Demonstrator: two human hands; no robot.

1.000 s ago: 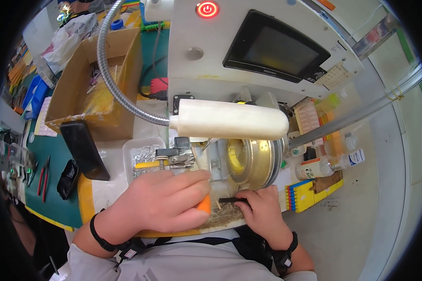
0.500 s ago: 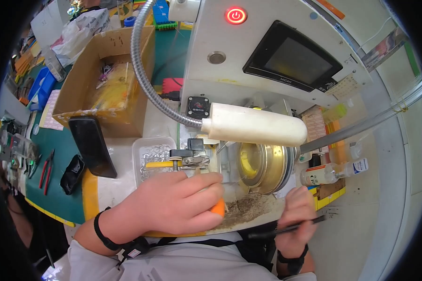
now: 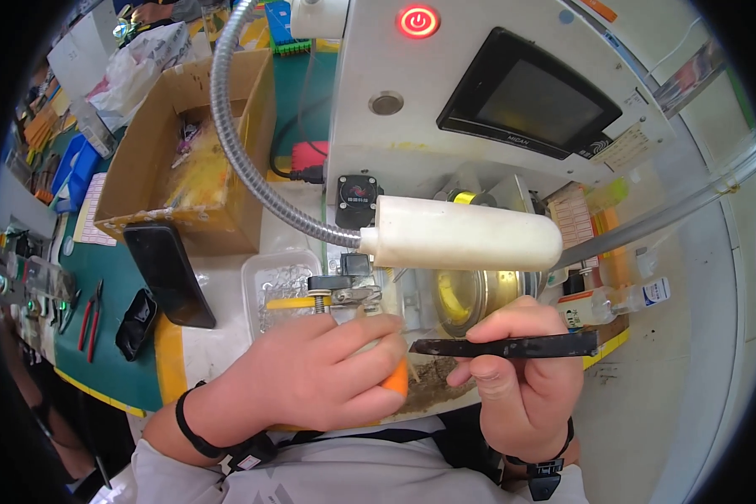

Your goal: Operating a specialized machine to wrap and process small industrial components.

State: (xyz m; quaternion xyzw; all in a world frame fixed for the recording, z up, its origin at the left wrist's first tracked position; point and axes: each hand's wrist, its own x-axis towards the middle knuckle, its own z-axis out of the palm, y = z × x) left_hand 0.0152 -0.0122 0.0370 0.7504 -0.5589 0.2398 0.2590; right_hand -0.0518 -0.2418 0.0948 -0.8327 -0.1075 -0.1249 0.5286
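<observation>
My left hand (image 3: pixel 332 365) is closed around an orange object (image 3: pixel 396 376), with only a rounded orange part showing below the fingers. What the rest of it is, the hand hides. Between thumb and fingers of my right hand (image 3: pixel 521 382) lies a slim black stick-like tool (image 3: pixel 512 345), almost level, its tapered tip pointing left toward my left hand. Just beyond the two hands is a brass-coloured wheel (image 3: pixel 458 302) on the machine, partly behind the white cylindrical lamp (image 3: pixel 466 233). A small clamp fixture (image 3: pixel 344 294) with a yellow lever stands past my left knuckles.
A white machine with a dark screen (image 3: pixel 529 92) fills the back. On the left are a cardboard box (image 3: pixel 244 185), a leaning black phone (image 3: pixel 168 273), a clear plastic tray (image 3: pixel 252 273) and red-handled pliers (image 3: pixel 91 319). Bottles (image 3: pixel 588 309) stand at right.
My right hand has risen and moved nearer my left hand, turning the black tool level in front of the wheel. My left hand has kept its hold with barely any movement.
</observation>
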